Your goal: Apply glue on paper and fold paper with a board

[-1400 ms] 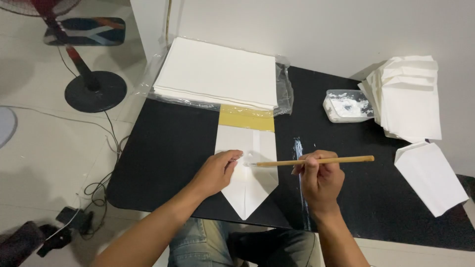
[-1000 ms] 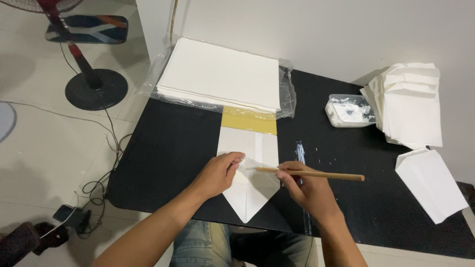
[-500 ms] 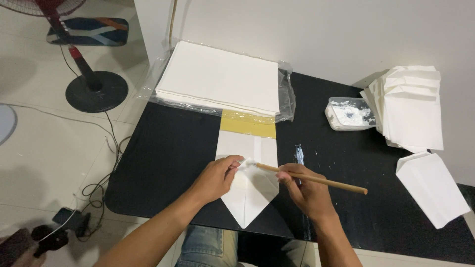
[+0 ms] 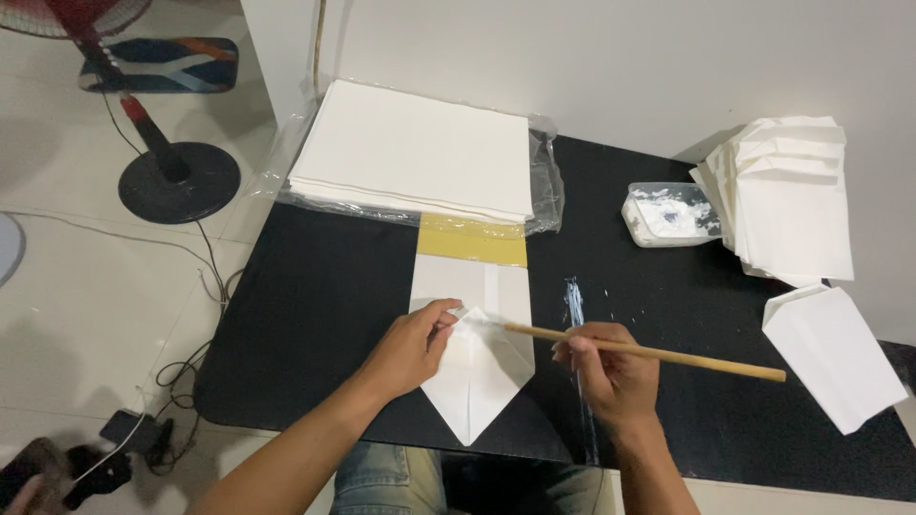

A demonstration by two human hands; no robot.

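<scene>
left hand (image 4: 405, 348) pins the folded white paper sheet with a pointed near end (image 4: 474, 367), steadying it at the black counter's (image 4: 315, 305) near middle | right hand (image 4: 611, 372) grips thin wooden stick (image 4: 649, 353), tip on flap, spreading paste | white paste tub (image 4: 668, 215) far right within reach

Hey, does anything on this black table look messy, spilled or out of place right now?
Yes, slightly. White paste smears streak the black table right of the folded paper, above the right hand holding the wooden stick. One finished envelope lies askew, apart from the stack.
</scene>
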